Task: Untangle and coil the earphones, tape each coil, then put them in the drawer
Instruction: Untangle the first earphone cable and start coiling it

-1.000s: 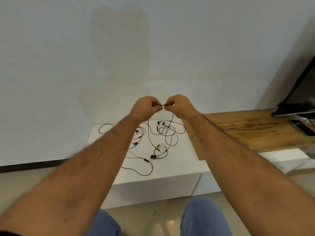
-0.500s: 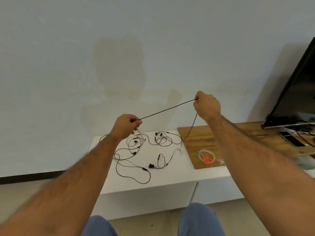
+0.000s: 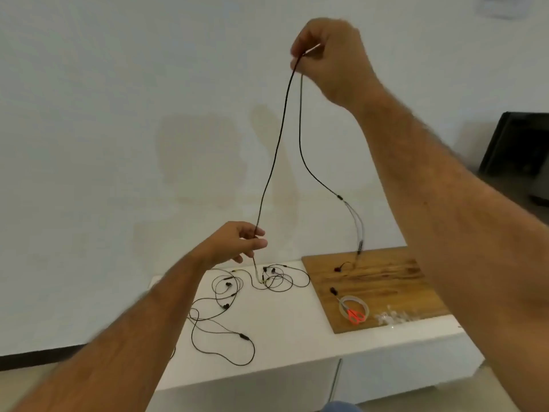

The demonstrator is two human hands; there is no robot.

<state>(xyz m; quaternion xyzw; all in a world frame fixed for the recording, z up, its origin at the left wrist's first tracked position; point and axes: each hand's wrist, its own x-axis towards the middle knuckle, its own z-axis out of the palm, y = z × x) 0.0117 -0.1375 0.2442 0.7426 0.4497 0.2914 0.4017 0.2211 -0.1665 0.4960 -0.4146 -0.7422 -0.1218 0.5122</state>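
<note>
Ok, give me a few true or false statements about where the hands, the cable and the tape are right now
1. The right hand pinches an earphone cable high above the cabinet. True.
2. The left hand lies flat on the cabinet. False: it is raised, with the cable running through its fingers.
3. The tape roll sits on the wooden board. True.
4. The red-handled scissors lie among the loose earphones. False: they lie on the tape roll.

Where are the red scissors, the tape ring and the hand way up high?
scissors (image 3: pixel 355 315): head view, on the red handles.
tape ring (image 3: pixel 366 307): head view, on its right rim.
right hand (image 3: pixel 329 59): head view, on its back.
</note>
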